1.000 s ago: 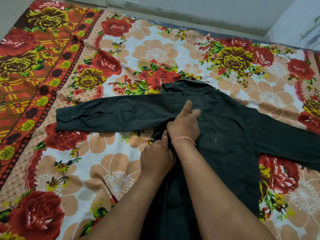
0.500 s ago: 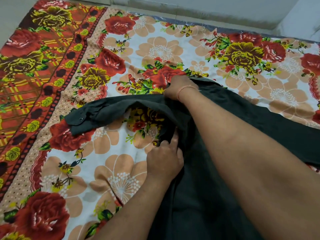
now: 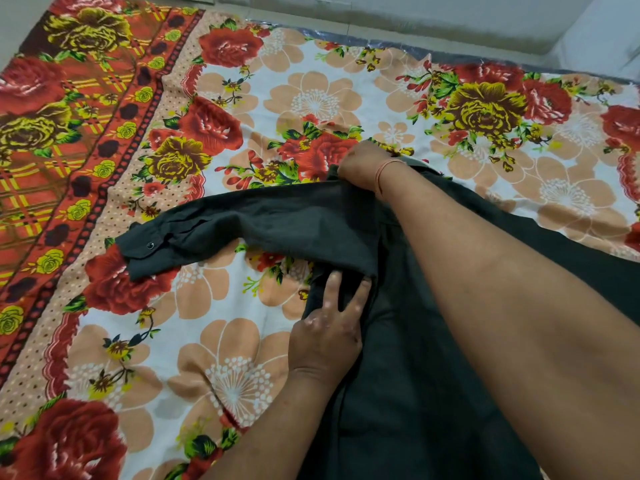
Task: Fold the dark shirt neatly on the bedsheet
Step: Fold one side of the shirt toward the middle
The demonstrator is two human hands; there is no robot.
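Downward through the head camera: dark shirt point(image 3: 433, 341) spread over the floral bedsheet point(image 3: 207, 341), body running toward the viewer. One sleeve point(image 3: 277, 223) stretched sideways off the shirt, buttoned cuff point(image 3: 149, 245) at its far end, down on the sheet. On the shirt's side edge just under the sleeve, left hand point(image 3: 329, 327), fingers point(image 3: 334, 282) straight and released, pressing the cloth. At the shirt's shoulder, right hand point(image 3: 360, 166), fingers clenched on the fabric, thread band point(image 3: 388, 168) around the wrist.
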